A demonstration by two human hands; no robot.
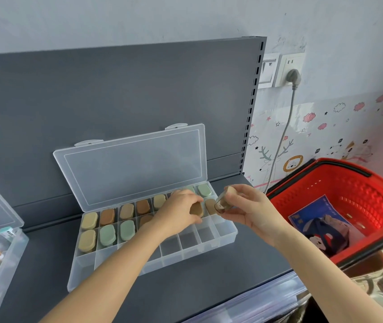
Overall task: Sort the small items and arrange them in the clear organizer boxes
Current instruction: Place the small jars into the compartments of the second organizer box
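Note:
A clear organizer box (229,236) lies open on the grey shelf, its lid (132,169) leaning back. Small rounded cases in tan, brown and green (107,234) fill its back and middle rows; the front row holds nothing. My left hand (177,212) reaches over the middle row and is shut on a brown case (197,209) at a compartment on the right side. My right hand (251,207) hovers just right of it, above the box's right end, shut on another small case (224,201) with a dark clear body and tan top.
A second clear organizer box (1,271) with mixed items sits open at the left edge. A red shopping basket (353,183) with a printed packet stands to the right of the shelf. A plugged-in cable (286,127) hangs on the wall behind.

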